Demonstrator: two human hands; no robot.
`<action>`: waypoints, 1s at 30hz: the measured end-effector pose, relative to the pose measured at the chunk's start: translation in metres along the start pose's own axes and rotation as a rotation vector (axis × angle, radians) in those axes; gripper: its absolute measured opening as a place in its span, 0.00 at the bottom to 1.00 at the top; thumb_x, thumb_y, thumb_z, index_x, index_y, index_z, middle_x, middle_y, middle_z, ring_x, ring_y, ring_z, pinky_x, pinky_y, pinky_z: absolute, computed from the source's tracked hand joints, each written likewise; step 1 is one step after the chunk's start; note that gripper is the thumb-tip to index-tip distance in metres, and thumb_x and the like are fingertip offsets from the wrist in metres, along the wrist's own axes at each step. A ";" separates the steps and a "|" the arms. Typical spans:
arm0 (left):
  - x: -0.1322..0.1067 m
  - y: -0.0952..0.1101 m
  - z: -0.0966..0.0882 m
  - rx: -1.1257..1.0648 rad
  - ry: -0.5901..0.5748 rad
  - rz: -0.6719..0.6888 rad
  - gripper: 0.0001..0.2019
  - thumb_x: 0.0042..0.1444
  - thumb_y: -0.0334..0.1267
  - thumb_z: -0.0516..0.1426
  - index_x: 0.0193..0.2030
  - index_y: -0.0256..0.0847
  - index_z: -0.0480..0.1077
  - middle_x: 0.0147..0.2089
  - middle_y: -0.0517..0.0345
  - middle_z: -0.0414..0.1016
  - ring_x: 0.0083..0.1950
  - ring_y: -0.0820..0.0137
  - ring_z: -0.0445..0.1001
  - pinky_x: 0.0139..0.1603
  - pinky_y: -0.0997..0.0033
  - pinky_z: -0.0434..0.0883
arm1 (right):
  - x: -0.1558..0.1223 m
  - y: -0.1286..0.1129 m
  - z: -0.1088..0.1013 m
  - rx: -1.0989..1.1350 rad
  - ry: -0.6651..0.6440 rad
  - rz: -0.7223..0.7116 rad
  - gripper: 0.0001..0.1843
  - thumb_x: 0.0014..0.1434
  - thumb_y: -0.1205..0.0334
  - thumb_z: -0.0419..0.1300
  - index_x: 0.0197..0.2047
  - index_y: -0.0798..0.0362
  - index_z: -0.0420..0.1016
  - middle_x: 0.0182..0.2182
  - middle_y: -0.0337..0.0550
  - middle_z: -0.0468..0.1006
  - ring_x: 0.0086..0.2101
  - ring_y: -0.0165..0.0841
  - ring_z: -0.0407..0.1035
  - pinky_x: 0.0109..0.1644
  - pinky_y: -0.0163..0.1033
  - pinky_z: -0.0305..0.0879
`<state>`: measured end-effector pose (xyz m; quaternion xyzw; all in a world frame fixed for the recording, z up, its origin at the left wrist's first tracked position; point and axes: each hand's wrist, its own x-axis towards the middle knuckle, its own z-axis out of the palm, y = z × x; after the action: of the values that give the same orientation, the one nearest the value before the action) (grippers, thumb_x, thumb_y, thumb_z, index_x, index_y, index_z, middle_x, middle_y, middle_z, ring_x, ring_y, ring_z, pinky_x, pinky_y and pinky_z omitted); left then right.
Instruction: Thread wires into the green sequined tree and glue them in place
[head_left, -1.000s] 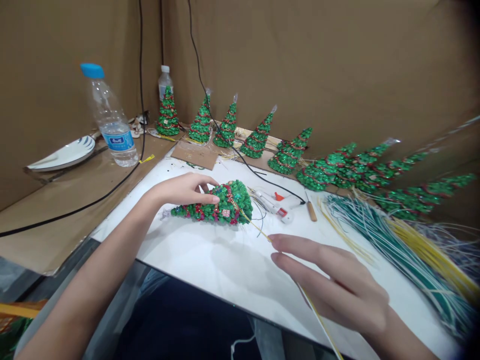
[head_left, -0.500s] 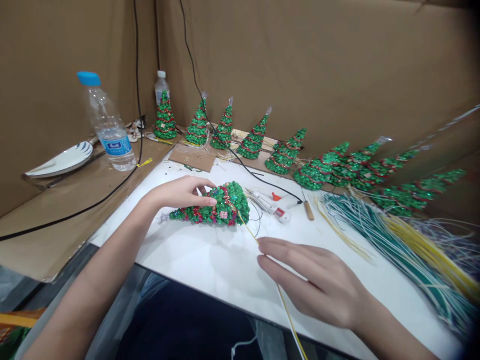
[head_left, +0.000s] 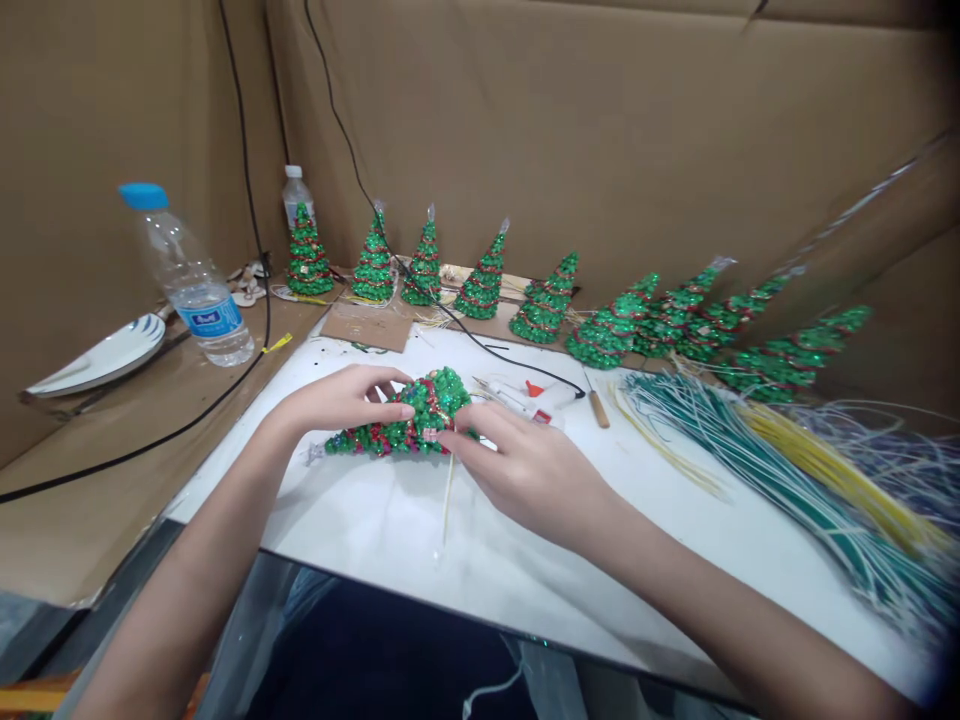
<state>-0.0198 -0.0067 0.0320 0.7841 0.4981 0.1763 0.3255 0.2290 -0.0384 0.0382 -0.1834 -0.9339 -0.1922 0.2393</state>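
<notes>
A green beaded Christmas tree [head_left: 431,405] with red garlands and a small pink charm lies on its side on the white table, its clear tip pointing left. My left hand [head_left: 349,400] is closed round its middle, thumb on the near side. At the wide base, my right hand [head_left: 525,465] has its fingertips and thumb bent against the beads, gripping the tree's edge. Those fingers hide part of the base. From beneath it a thin yellow and white cord [head_left: 448,500] runs down over the tabletop toward me.
Several finished beaded trees [head_left: 544,300] stand along the back cardboard wall. Behind my right hand lie a glue gun [head_left: 502,395] and a wooden-handled awl [head_left: 598,408]. Green and yellow cord bundles [head_left: 750,455] spread at right. A water bottle [head_left: 206,310] and plate [head_left: 105,350] are left.
My right hand has moved left and away from me, from pulling the cord out to the tree's base. The cord has slipped from its fingers. My left hand keeps its hold.
</notes>
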 end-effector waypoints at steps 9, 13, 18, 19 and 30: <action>0.000 0.001 0.000 0.013 0.005 -0.024 0.30 0.56 0.56 0.57 0.60 0.39 0.68 0.48 0.50 0.79 0.45 0.62 0.77 0.44 0.68 0.72 | -0.009 0.037 0.018 0.630 -0.063 0.573 0.19 0.50 0.76 0.51 0.43 0.55 0.75 0.34 0.42 0.75 0.30 0.28 0.67 0.34 0.36 0.65; 0.000 0.001 0.000 0.025 0.007 -0.028 0.31 0.56 0.57 0.57 0.61 0.39 0.68 0.49 0.50 0.79 0.45 0.62 0.77 0.44 0.68 0.72 | -0.005 0.054 0.032 0.714 -0.199 0.674 0.13 0.52 0.73 0.54 0.38 0.55 0.78 0.37 0.44 0.75 0.30 0.28 0.66 0.36 0.37 0.64; 0.000 0.003 0.001 0.050 0.009 -0.031 0.31 0.57 0.57 0.56 0.61 0.40 0.67 0.52 0.50 0.78 0.47 0.63 0.77 0.45 0.68 0.72 | 0.002 0.067 0.045 0.857 -0.307 0.556 0.09 0.51 0.70 0.60 0.35 0.54 0.79 0.35 0.41 0.73 0.31 0.27 0.66 0.37 0.35 0.63; 0.000 0.003 0.001 0.051 0.010 -0.032 0.31 0.57 0.57 0.56 0.61 0.40 0.67 0.51 0.51 0.78 0.47 0.63 0.77 0.45 0.68 0.72 | 0.003 0.069 0.045 0.864 -0.317 0.544 0.07 0.51 0.70 0.61 0.34 0.54 0.79 0.34 0.41 0.73 0.32 0.28 0.66 0.36 0.35 0.62; 0.000 0.005 0.000 0.074 0.019 -0.032 0.31 0.56 0.58 0.56 0.60 0.41 0.68 0.49 0.53 0.79 0.45 0.62 0.78 0.45 0.68 0.73 | -0.003 0.074 0.034 0.649 -0.290 0.563 0.08 0.57 0.67 0.59 0.31 0.53 0.80 0.35 0.44 0.77 0.31 0.29 0.66 0.37 0.37 0.60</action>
<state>-0.0163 -0.0081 0.0354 0.7858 0.5199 0.1599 0.2944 0.2508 0.0400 0.0291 -0.3709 -0.8833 0.2108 0.1943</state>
